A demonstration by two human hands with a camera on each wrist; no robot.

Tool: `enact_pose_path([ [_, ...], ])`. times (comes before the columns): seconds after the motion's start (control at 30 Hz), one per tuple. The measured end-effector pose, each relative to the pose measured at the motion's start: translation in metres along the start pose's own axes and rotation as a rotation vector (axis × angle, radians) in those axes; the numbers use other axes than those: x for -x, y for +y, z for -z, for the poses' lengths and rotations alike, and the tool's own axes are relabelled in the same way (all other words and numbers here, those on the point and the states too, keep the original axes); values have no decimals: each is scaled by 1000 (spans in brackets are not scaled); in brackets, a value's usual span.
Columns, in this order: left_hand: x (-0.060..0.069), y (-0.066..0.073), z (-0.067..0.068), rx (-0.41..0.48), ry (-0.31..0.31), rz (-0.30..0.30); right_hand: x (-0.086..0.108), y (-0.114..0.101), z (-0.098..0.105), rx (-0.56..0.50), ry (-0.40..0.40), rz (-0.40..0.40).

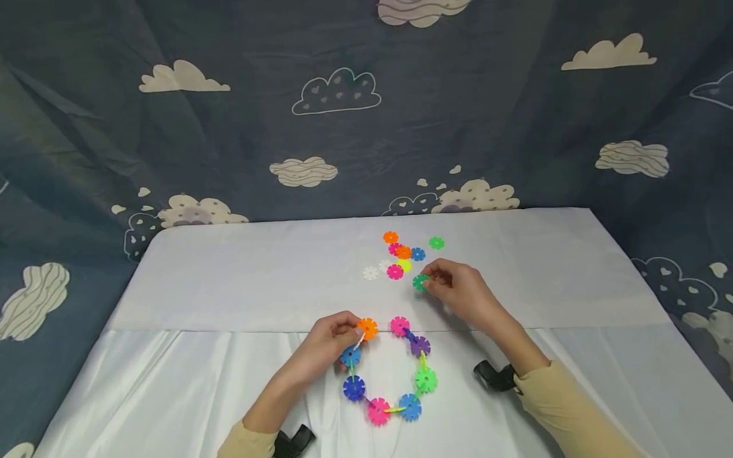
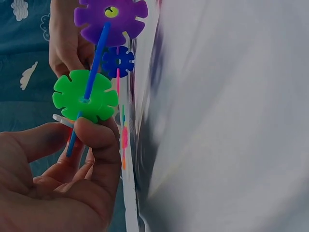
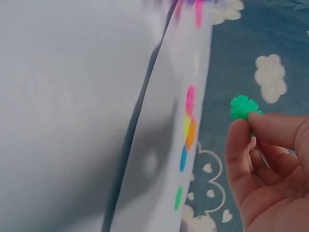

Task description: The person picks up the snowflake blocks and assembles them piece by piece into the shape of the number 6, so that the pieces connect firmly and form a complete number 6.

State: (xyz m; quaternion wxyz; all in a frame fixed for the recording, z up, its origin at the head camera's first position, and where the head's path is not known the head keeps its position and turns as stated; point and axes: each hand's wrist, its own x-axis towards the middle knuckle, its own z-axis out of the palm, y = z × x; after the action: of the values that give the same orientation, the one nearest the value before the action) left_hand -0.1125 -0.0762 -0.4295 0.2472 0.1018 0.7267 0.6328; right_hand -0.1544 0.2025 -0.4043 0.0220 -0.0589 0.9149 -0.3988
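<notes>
Lower centre, the left hand (image 1: 323, 346) pinches a disc chain (image 1: 354, 388); mid-frame, the right hand (image 1: 462, 294) pinches a green disc (image 1: 419, 282), well apart from the right tabletop edge (image 1: 649, 299).

Tablecloth (image 1: 200, 280): brightest area in head view, evenly lit; soft grey shading along folds.
Backdrop (image 1: 240, 140): dim; faint sheen on creases at left.
Right hand (image 1: 460, 292): soft-edged shadow on cloth below; broad, diffuse shadow over cloth in right wrist view.
Left hand (image 2: 72, 193): dim in left wrist view, shading between fingers.
Disc ring (image 2: 111, 31): nearest discs clear in left wrist view; blurred at top edge of right wrist view.
Loose discs (image 3: 190, 99): smeared, out of focus.
Green disc (image 3: 243, 107): fairly sharp.
</notes>
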Motion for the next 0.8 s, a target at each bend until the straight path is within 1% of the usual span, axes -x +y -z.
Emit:
enact_pose_path([
  [0.23, 2, 0, -2, 10, 19, -7, 31, -16, -8, -159, 36, -13],
  [0.3, 2, 0, -3, 16, 23, -12, 39, -21, -12, -202, 27, -18],
  [0.43, 3, 0, -2, 9, 35, -19, 49, -33, -24, -276, -20, -23],
  [0.6, 2, 0, -1, 10, 42, -41, 54, -42, -37, -309, -41, -18],
  [0.8, 1, 1, -2, 30, 42, -64, 55, -43, -49, -275, -46, 0],
])
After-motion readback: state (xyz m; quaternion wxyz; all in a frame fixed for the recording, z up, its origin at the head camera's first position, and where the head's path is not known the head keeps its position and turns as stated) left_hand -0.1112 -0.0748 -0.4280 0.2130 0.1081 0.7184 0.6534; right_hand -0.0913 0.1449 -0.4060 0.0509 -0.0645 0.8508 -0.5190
